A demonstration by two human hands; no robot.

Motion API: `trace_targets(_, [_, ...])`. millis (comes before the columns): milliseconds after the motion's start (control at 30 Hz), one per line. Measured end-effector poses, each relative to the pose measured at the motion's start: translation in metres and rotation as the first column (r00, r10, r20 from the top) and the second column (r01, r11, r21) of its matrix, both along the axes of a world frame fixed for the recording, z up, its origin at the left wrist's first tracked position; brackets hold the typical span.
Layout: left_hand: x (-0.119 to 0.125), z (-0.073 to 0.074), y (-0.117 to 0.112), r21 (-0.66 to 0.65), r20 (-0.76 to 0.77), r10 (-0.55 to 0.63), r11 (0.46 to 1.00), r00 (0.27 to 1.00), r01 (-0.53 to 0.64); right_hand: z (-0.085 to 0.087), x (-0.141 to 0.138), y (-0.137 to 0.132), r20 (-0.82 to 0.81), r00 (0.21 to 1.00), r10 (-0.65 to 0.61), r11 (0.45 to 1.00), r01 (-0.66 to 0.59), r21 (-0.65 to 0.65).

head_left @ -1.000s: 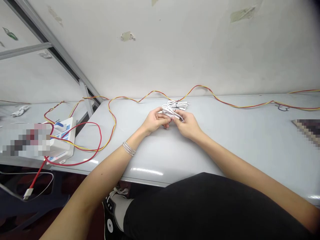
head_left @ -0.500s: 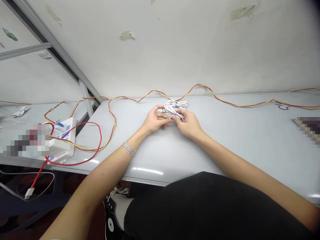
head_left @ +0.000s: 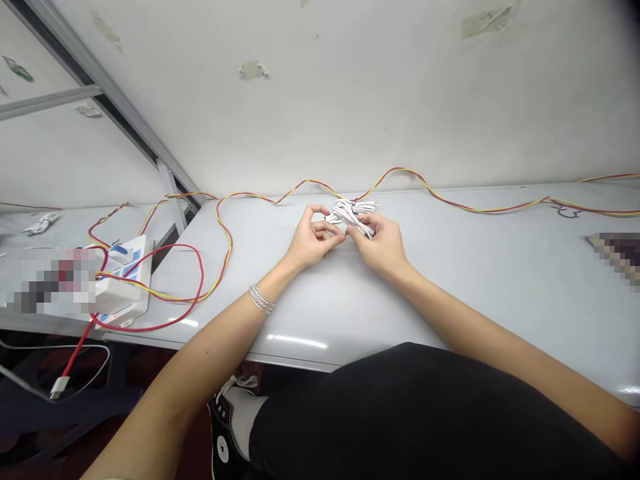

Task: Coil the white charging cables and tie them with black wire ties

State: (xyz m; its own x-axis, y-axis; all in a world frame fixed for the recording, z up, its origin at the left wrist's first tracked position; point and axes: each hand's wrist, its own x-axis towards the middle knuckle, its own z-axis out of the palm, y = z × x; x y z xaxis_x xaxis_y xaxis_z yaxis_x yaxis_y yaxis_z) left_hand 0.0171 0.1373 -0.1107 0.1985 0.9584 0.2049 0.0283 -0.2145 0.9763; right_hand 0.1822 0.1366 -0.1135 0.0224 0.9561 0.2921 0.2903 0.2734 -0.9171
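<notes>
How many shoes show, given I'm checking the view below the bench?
1: a black-and-white sneaker below the edge of the bench, beside the dark clothing. A second shoe may be hidden behind that clothing.

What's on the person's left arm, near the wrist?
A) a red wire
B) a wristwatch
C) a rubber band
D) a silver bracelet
D: a silver bracelet made of several thin strands circles the arm a little above the left hand.
</notes>
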Motion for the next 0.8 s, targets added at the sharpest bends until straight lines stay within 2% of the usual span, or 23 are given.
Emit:
trace_targets(67, [0.0007,-0.0015,-0.0007,0.068,-0.082,0.033,0.997,0.996,-0.027,-0.0014,-0.0003,0.0013,-0.021,1.000,0.007,1.000,-0.007,0.004])
trace_targets(167, [0.0014,-0.0031,-0.0013,0.244,-0.239,0.134,0.967,0.962,-0.074,-0.0019,-0.0008,0.0018,-0.040,0.999,0.017,1.000,-0.017,-0.003])
trace_targets(267, [0.0012,-0.0031,-0.0015,0.440,-0.326,0.237,0.895,0.915,-0.075,-0.0007,-0.0013,0.0009,-0.046,0.998,0.041,0.999,-0.042,-0.019])
trace_targets(333, [0.0008,-0.0023,-0.0020,0.523,-0.354,0.290,0.850,0.889,-0.069,0.0002,-0.0014,0.0003,-0.043,0.998,0.046,0.998,-0.048,-0.029])
trace_targets(400, [0.0004,-0.0013,-0.0030,0.554,-0.389,0.317,0.831,0.865,-0.056,0.0008,-0.0015,0.0000,-0.036,0.999,0.037,0.998,-0.039,-0.042])
trace_targets(600, [-0.0004,0.0008,-0.0047,0.559,-0.479,0.373,0.828,0.795,-0.051,0.0023,-0.0026,-0.0020,-0.025,1.000,0.004,0.997,-0.006,-0.077])
trace_targets(800, [-0.0012,0.0028,-0.0041,0.535,-0.539,0.349,0.845,0.767,-0.008,0.0045,-0.0030,-0.0045,-0.028,0.999,0.024,0.998,-0.026,-0.065])
